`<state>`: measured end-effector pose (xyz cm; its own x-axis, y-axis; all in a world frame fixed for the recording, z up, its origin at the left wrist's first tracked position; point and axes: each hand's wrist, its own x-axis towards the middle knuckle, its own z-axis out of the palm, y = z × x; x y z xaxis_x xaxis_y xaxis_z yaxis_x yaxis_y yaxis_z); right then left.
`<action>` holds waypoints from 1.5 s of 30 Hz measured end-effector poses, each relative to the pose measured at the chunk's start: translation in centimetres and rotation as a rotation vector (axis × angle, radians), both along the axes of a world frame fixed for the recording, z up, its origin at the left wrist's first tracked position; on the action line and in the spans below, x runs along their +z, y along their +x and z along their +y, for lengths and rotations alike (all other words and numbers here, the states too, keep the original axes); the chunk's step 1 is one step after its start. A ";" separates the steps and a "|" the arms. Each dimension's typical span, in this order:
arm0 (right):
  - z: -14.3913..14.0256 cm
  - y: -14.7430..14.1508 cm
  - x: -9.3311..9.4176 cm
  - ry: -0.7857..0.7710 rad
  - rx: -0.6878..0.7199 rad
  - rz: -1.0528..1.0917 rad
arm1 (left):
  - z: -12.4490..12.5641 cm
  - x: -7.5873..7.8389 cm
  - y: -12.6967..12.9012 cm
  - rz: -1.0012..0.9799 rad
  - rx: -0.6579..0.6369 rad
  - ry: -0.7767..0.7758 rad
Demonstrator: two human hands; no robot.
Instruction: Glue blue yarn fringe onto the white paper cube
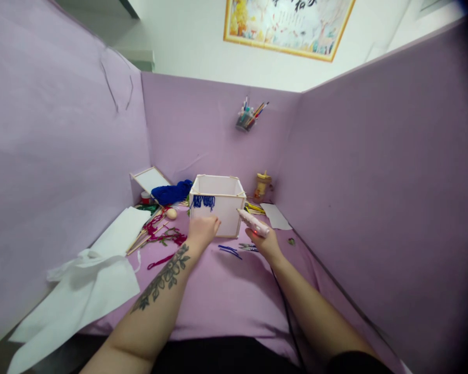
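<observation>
A white open box [230,206] with a wooden stick frame stands on the purple-covered table; a fringe of blue yarn [203,201] hangs from the top edge of its front face. My left hand [203,230] is pressed against the lower front of the box, fingers curled, just under the fringe. My right hand [265,242] holds a pink corded glue pen [252,222] with a red light, its tip pointing at the box's front right side. Loose blue yarn pieces [230,251] lie on the table between my hands.
Left of the box lie a blue yarn bundle [172,192], red and green yarn with wooden sticks [156,234], and white sheets [97,280]. A small wooden figure [262,185] and white paper [276,216] sit at right. Purple partitions enclose the table; a pen holder [248,118] hangs on the back one.
</observation>
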<state>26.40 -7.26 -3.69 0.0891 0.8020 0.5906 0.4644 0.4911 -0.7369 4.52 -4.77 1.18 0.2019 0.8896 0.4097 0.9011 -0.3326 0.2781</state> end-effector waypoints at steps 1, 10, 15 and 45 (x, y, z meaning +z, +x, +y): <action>0.0 0.0 0.0 -0.007 0.003 0.020 | -0.3 0.5 -0.6 0.052 0.005 -0.053; 0.3 -0.1 -0.4 -0.058 -0.044 0.110 | 0.0 3.1 -5.3 -0.102 0.354 0.172; 0.0 -0.2 -0.3 -0.041 0.007 0.087 | 0.6 2.3 -4.4 0.043 0.238 0.111; -0.3 -0.3 0.4 -0.008 0.184 0.177 | -0.8 1.2 -1.5 0.091 -0.183 -0.245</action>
